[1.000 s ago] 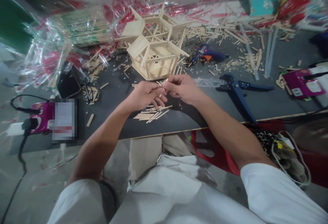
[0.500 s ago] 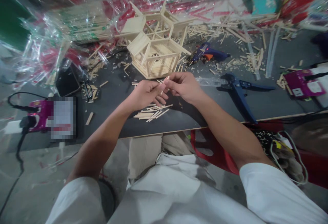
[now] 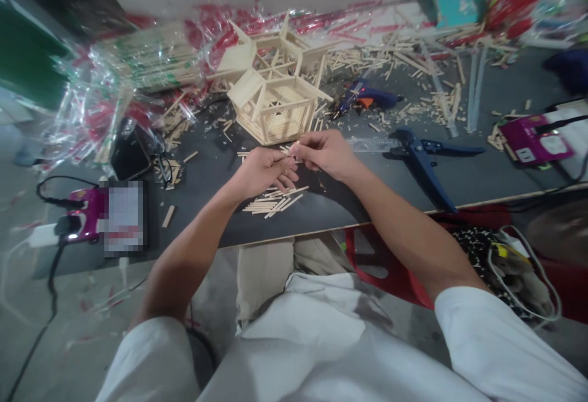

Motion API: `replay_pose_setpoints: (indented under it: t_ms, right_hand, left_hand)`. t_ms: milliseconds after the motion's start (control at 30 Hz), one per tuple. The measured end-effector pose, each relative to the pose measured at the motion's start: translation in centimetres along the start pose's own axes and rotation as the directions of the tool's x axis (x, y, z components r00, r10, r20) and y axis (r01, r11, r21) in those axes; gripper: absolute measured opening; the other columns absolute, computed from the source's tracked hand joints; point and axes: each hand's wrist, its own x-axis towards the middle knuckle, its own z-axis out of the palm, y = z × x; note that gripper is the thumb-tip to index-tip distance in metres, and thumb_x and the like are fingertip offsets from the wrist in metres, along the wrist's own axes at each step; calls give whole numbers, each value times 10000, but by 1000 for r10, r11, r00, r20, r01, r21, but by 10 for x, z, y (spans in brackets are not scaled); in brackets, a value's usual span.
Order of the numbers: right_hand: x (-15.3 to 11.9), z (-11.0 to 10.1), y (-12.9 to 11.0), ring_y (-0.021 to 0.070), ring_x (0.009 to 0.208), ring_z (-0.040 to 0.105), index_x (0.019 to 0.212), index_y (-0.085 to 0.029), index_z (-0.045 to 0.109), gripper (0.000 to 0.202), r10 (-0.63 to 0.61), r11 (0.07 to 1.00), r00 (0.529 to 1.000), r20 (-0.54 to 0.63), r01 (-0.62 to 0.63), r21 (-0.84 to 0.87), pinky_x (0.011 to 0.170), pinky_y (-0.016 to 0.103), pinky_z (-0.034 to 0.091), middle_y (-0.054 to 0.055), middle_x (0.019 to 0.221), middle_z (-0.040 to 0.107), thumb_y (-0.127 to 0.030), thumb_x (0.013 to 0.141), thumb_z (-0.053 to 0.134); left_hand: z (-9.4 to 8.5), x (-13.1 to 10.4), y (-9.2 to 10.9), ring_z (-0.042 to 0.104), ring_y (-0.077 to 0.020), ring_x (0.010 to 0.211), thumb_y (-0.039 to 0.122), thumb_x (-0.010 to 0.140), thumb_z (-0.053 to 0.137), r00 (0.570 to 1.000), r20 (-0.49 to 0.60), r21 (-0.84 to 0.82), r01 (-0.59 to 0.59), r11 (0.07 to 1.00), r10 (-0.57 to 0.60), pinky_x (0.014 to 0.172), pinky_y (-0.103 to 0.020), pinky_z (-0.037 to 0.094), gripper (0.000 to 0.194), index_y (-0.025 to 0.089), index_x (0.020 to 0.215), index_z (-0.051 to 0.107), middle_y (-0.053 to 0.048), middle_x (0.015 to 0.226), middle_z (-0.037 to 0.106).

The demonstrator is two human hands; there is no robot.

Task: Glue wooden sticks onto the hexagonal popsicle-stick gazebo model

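Observation:
In front of my chest, my left hand [image 3: 264, 172] and my right hand [image 3: 325, 152] meet just above the dark table. Their thumbs and forefingers are pinched together on a thin wooden stick, mostly hidden by the fingertips. The other fingers of my left hand curl loosely below. Under my hands lies a loose pile of short wooden sticks [image 3: 263, 206]. Just beyond them stands a many-sided frame model [image 3: 245, 86] built of pale wooden sticks, with flat panels and slanting spokes on top.
A blue glue gun [image 3: 376, 97], a clear ruler [image 3: 374, 144] and a blue-handled cutter [image 3: 425, 172] lie right. Purple power blocks [image 3: 535, 138] sit at both sides, a phone [image 3: 124, 215] at left. Plastic-wrapped sticks [image 3: 147, 56] and scraps fill the back. The table edge is near my lap.
The view has shifted slightly, so objects at right sit a little further left. My hands stay together; the stick's end that stood up between the fingers shows less now.

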Motion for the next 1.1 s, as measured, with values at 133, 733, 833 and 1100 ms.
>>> replay_pose_setpoints:
  t_ms: [133,733,833,1100]
  right_hand:
    - [-32,-46,-32,127,629,637,972,-156,775,414,-1,967,990,-141,-35,-254,580,255,506,71,806,753,-567,919,771]
    - [-147,-181,-9,403,1522,425,1595,163,349,738,170,-77,954,-249,-239,-968,1243,412,307,418,1588,431,-272,1045,580]
    - [-142,-180,-15,384,1382,556,1539,106,468,605,154,-117,946,-286,-270,-956,1140,446,393,420,1436,562,-237,1046,547]
    - [-132,-130,-66,281,908,691,996,-205,662,141,397,181,794,-460,-559,-809,806,385,472,199,1031,763,-342,1031,650]
  left_hand:
    - [-5,-1,0,746,-154,615,230,1031,671,1000,2,-13,-1,1000,1,570,-235,613,237,79,857,728,-115,790,781]
    - [-3,-2,4,736,-152,589,225,1000,684,1000,12,12,-3,1000,3,550,-235,613,227,79,831,723,-113,766,770]
    - [-4,-3,5,734,-150,587,241,1000,689,1000,-1,21,-17,1000,17,547,-232,610,228,81,842,727,-111,770,770]
    - [-5,-3,-1,749,-173,615,401,980,722,994,-26,128,-103,986,108,549,-242,614,327,111,829,728,-128,798,787]
